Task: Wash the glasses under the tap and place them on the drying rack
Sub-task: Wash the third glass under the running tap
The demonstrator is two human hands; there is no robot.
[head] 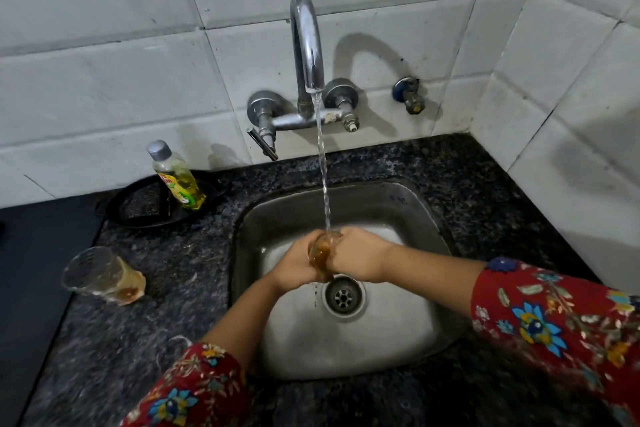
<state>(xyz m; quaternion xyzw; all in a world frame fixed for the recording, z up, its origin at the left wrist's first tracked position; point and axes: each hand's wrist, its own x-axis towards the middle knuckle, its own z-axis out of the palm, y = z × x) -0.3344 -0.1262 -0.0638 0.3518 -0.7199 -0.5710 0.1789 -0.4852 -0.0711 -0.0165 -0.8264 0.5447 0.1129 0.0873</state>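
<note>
Over the sink (426,218), just behind its drain (343,295), the left hand (296,265) and right hand (360,258) curl round a glass (322,250) from either side, gripping it between them. Water (323,177) from the tap (306,42) falls onto the glass, which holds brown liquid. On the counter (194,274) left of the sink, near its left edge, a second glass (100,274) with brown residue stands tilted, and a bottle (176,177) rests on a black plate (138,208) by the back wall.
</note>
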